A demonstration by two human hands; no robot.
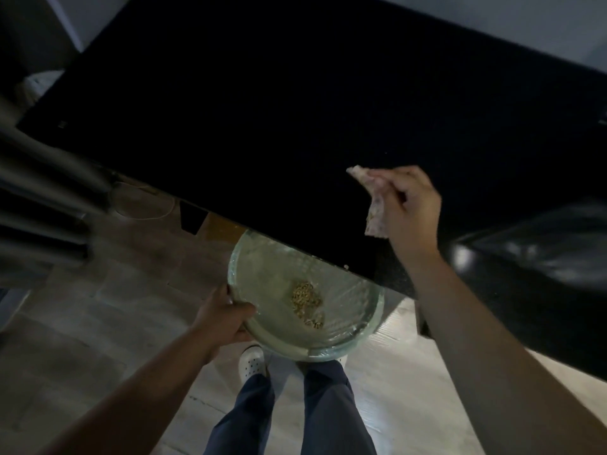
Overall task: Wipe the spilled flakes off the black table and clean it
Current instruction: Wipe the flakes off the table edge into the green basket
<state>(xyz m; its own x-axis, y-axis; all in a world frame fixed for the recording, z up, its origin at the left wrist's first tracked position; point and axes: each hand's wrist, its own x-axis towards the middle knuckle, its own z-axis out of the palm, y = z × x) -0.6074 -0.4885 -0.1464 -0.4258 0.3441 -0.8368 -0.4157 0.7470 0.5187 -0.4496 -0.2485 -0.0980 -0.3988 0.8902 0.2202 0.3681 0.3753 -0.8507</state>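
Flakes [307, 302]: a small tan heap lying inside the bowl [259, 274], right of its middle and trailing toward its near wall. One pale speck [345, 266] sits on the near edge of the table [295, 110], just above the bowl's far rim; whether it is a flake is too small to tell. Bowl: clear glass, round, held in the air below the table's near edge, its far rim hidden under that edge. Left hand [226, 318]: grips the bowl's left rim, thumb over the rim on the inside, fingers curled beneath. Right hand [410, 208]: over the table near its near edge, fingers curled round a pale patterned cloth [374, 205], one end of which sticks out toward the far left and the other hangs toward the near edge; contact between cloth and table cannot be told. Table: black, its top dark throughout. Below the bowl: dark trousers [325, 412] and a white shoe [251, 362] on a pale floor [98, 339]. Left of the table: blurred dark tubes [39, 178]. Beyond its right end: a glossy dark shape [542, 244], unclear
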